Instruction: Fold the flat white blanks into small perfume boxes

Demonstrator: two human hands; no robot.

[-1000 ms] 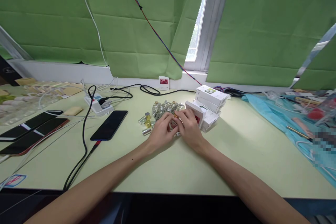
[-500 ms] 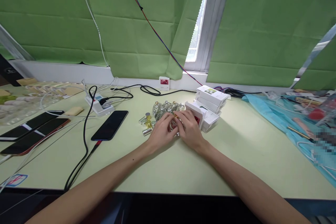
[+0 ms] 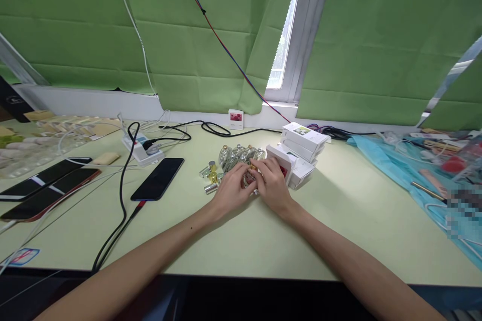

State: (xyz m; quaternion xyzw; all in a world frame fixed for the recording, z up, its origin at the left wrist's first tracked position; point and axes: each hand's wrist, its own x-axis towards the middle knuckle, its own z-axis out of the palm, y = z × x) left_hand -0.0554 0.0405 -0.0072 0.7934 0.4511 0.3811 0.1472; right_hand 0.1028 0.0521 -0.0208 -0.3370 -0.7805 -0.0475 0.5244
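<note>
My left hand (image 3: pixel 234 188) and my right hand (image 3: pixel 274 185) meet in the middle of the table, fingers curled round a small glass bottle (image 3: pixel 248 178) with a gold top, mostly hidden by them. Just behind my fingers stand several clear glass bottles (image 3: pixel 238 153) with gold necks. Gold and silver caps (image 3: pixel 213 175) lie left of my left hand. A white box with a red picture (image 3: pixel 282 160) leans behind my right hand, against stacked white boxes (image 3: pixel 301 143).
A dark phone (image 3: pixel 158 179) with a cable lies to the left, near a white power strip (image 3: pixel 142 151). Two more phones (image 3: pixel 52 194) are at the far left. Blue plastic sheeting (image 3: pixel 380 158) with assorted items covers the right side.
</note>
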